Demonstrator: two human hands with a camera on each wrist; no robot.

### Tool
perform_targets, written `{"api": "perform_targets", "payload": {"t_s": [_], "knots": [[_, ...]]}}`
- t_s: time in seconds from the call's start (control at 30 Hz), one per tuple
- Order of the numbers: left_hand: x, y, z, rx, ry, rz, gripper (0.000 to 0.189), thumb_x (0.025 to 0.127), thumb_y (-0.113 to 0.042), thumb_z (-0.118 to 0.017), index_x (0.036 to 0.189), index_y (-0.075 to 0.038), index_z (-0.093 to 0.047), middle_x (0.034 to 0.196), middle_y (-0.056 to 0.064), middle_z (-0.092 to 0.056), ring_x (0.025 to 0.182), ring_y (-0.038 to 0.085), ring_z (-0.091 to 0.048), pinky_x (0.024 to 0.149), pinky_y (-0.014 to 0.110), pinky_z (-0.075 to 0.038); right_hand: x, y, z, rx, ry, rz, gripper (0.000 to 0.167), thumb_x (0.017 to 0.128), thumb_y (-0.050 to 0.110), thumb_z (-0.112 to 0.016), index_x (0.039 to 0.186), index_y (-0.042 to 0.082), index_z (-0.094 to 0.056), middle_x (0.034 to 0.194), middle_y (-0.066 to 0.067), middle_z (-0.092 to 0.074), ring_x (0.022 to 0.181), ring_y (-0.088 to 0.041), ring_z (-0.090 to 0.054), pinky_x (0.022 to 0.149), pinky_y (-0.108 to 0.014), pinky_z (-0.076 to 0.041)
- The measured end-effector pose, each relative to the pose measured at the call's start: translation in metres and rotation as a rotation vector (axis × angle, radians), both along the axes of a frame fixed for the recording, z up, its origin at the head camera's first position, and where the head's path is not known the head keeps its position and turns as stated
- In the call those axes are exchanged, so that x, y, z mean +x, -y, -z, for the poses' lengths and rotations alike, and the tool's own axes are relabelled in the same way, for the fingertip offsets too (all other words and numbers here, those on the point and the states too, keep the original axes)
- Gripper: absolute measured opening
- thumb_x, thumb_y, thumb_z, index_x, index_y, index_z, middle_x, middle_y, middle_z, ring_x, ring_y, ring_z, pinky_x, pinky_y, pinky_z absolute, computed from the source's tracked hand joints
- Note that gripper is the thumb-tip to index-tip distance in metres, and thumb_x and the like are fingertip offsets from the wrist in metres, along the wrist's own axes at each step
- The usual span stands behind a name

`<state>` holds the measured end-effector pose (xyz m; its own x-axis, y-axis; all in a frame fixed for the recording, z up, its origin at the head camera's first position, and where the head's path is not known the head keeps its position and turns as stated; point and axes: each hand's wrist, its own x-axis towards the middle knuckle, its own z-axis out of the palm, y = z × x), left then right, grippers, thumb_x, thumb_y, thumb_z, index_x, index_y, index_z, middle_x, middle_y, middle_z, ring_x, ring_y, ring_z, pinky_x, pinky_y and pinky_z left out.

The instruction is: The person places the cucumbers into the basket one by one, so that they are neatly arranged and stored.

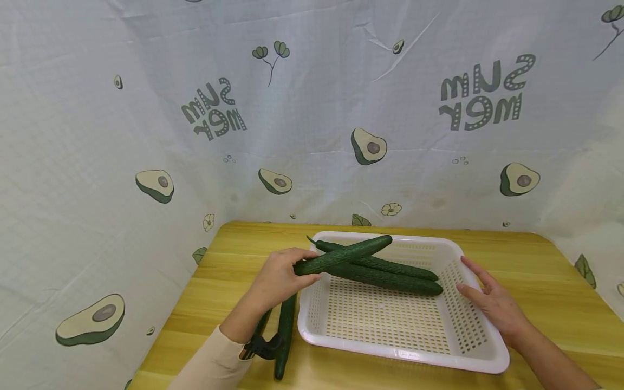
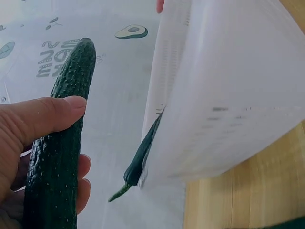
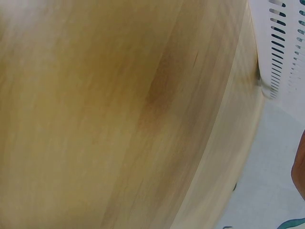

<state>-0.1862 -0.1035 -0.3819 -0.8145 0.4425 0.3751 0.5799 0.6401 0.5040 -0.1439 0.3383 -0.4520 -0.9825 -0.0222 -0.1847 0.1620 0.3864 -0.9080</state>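
My left hand [image 1: 279, 277] grips a dark green cucumber [image 1: 353, 253] near one end, thumb on one side and fingers on the other. This cucumber slants above the left part of a white plastic basket [image 1: 390, 353]. Below it two more cucumbers lie in the basket, the upper one [image 1: 404, 267] with its stem over the far left rim, the other [image 1: 390, 278] nearer to me. My right hand [image 1: 504, 314] holds the basket's right rim, thumb on the inner side. In the right wrist view only a small part of that hand [image 3: 299, 167] shows.
Left of the basket, a cucumber [image 1: 286, 336] lies on the wooden table [image 1: 200, 303]. Another dark green piece [image 1: 262, 325] beside it is partly hidden by my left wrist. A white cloth [image 1: 312, 108] with avocado prints hangs behind the table.
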Motion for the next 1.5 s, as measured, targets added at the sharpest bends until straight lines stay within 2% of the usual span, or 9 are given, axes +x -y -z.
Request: {"api": "perform_targets", "payload": {"t_s": [0.3, 0.53, 0.83, 1.0, 1.17, 1.5], "knots": [[-0.004, -0.020, -0.004, -0.065, -0.016, 0.095, 0.042, 0.086, -0.023, -0.084, 0.125, -0.013, -0.072, 0.123, 0.005, -0.074, 0.113, 0.023, -0.070, 0.092, 0.038, -0.060, 0.001, 0.001, 0.001, -0.017, 0.006, 0.008, 0.075, 0.110, 0.032, -0.048, 0.165, 0.037, 0.002, 0.156, -0.044, -0.025, 0.091, -0.018, -0.075, 0.072, -0.045, -0.064], [-0.008, -0.035, -0.005, -0.121, -0.011, 0.130, 0.042, 0.086, -0.028, -0.084, 0.124, -0.015, -0.073, 0.120, 0.003, -0.075, 0.108, 0.020, -0.071, 0.090, 0.033, -0.059, 0.001, 0.002, 0.000, 0.011, 0.007, 0.009, 0.075, 0.110, 0.034, -0.047, 0.166, 0.034, 0.003, 0.156, -0.045, -0.023, 0.092, -0.019, -0.074, 0.071, -0.044, -0.064], [-0.014, -0.057, -0.011, -0.211, 0.013, 0.199, 0.043, 0.088, -0.034, -0.082, 0.126, -0.016, -0.072, 0.123, 0.000, -0.074, 0.113, 0.016, -0.069, 0.096, 0.028, -0.056, 0.001, 0.002, 0.000, 0.015, 0.012, 0.013, 0.075, 0.110, 0.035, -0.047, 0.166, 0.033, 0.003, 0.157, -0.044, -0.024, 0.091, -0.019, -0.075, 0.071, -0.044, -0.064], [-0.019, -0.077, -0.011, -0.303, 0.009, 0.212, 0.046, 0.088, -0.037, -0.081, 0.128, -0.017, -0.071, 0.126, -0.002, -0.073, 0.119, 0.015, -0.068, 0.100, 0.025, -0.054, 0.002, 0.001, -0.001, 0.020, 0.011, 0.015, 0.075, 0.109, 0.035, -0.047, 0.166, 0.034, 0.003, 0.156, -0.044, -0.025, 0.091, -0.019, -0.075, 0.071, -0.044, -0.064], [-0.024, -0.093, -0.007, -0.375, -0.016, 0.196, 0.045, 0.088, -0.041, -0.080, 0.126, -0.019, -0.072, 0.124, -0.005, -0.074, 0.116, 0.012, -0.068, 0.097, 0.022, -0.055, 0.002, 0.001, 0.000, 0.020, 0.010, 0.016, 0.076, 0.109, 0.035, -0.048, 0.166, 0.033, 0.003, 0.155, -0.044, -0.028, 0.091, -0.018, -0.075, 0.071, -0.044, -0.064], [-0.032, -0.113, -0.001, -0.504, 0.020, 0.194, 0.047, 0.091, -0.046, -0.075, 0.131, -0.023, -0.069, 0.130, -0.008, -0.070, 0.120, 0.010, -0.066, 0.098, 0.023, -0.054, 0.003, 0.001, 0.000, 0.024, 0.011, 0.016, 0.076, 0.109, 0.038, -0.048, 0.165, 0.035, 0.003, 0.154, -0.044, -0.029, 0.089, -0.022, -0.076, 0.070, -0.045, -0.064]]}}
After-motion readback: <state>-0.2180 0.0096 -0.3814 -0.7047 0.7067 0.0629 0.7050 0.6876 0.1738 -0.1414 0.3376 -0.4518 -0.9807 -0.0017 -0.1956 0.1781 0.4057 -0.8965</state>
